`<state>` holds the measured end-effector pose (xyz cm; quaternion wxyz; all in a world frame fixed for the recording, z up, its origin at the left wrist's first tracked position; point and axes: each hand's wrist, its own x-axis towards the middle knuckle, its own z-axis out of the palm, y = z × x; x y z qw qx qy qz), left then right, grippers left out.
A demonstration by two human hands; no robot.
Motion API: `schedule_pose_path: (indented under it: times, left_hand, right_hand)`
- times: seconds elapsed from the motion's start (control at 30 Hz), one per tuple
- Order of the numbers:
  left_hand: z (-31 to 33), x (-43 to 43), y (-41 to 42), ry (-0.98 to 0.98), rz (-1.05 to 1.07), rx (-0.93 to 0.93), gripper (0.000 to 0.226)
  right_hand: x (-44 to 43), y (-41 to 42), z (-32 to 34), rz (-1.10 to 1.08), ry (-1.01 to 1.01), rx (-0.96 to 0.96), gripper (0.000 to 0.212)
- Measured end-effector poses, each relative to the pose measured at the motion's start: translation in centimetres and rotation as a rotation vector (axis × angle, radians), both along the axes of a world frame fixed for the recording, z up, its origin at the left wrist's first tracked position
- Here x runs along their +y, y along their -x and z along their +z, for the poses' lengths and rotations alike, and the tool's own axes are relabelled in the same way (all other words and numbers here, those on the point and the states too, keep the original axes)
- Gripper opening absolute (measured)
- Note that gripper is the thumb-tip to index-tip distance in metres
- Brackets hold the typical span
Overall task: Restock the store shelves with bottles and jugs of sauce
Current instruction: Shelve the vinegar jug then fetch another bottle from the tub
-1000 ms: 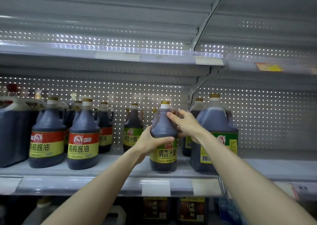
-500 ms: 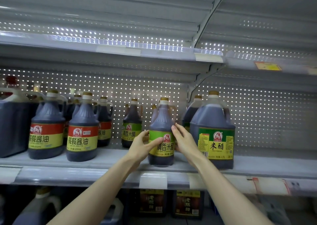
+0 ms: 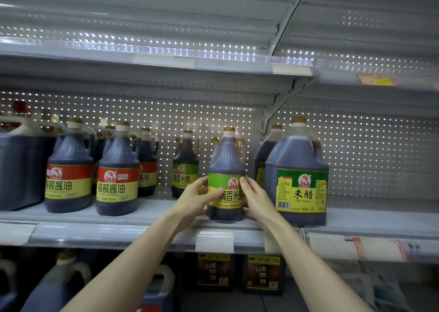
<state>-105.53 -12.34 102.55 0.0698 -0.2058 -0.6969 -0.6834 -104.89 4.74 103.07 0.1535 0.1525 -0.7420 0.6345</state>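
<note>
Vinegar bottle [image 3: 226, 159], green label: upright near the front edge of the middle shelf [image 3: 152, 214], base apparently down. Left hand [image 3: 193, 201] and right hand [image 3: 257, 198]: one on each flank, fingers curled round the label band. Large jug [image 3: 299, 169]: just beside it, to the right. Hazards, as judged: base close to the lip, so an outward drag on release could tip it off; a rightward shove could knock the jug; the tall, narrow body would topple readily.

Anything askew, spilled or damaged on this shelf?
Nothing spilled or tipped. The green-label bottle, held between the left hand and right hand, stands upright. Only oddity: the paper tag on the shelf rail, right of the big jug, looks crooked.
</note>
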Motion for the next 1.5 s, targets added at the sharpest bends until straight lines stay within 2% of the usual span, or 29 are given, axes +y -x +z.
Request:
schedule_pose_path:
  times: [0.17, 0.47, 0.77, 0.9, 1.07, 1.2, 1.3, 1.5]
  left_hand:
    - [0.0, 0.0, 0.1, 0.009, -0.010, 0.009, 0.050]
    - [0.3, 0.3, -0.7, 0.018, -0.031, 0.015, 0.043]
    - [0.5, 0.6, -0.8, 0.048, -0.022, 0.026, 0.041]
    - [0.3, 0.5, -0.6, 0.037, -0.011, 0.024, 0.043]
    - [0.0, 0.2, -0.1, 0.021, 0.023, 0.006, 0.049]
    - [0.0, 0.1, 0.0, 0.034, 0.020, 0.017, 0.041]
    - [0.0, 0.1, 0.1, 0.047, 0.018, 0.031, 0.045]
    - [0.0, 0.0, 0.0, 0.058, 0.006, 0.020, 0.046]
  right_hand:
    - [0.0, 0.0, -0.2, -0.002, 0.001, 0.032, 0.031]
    - [0.1, -0.1, -0.3, -0.004, 0.000, 0.061, 0.022]
    - [0.2, -0.2, -0.1, -0.011, 0.000, 0.044, 0.046]
    - [0.2, -0.5, 0.0, -0.001, -0.008, 0.037, 0.042]
    - [0.2, -0.8, 0.4, 0.093, 0.090, -0.050, 0.020]
    - [0.2, -1.2, 0.5, 0.114, 0.107, -0.068, 0.023]
    - [0.2, -1.2, 0.6, 0.100, 0.112, -0.071, 0.029]
    - [0.1, -1.3, 0.4, 0.082, 0.097, -0.063, 0.021]
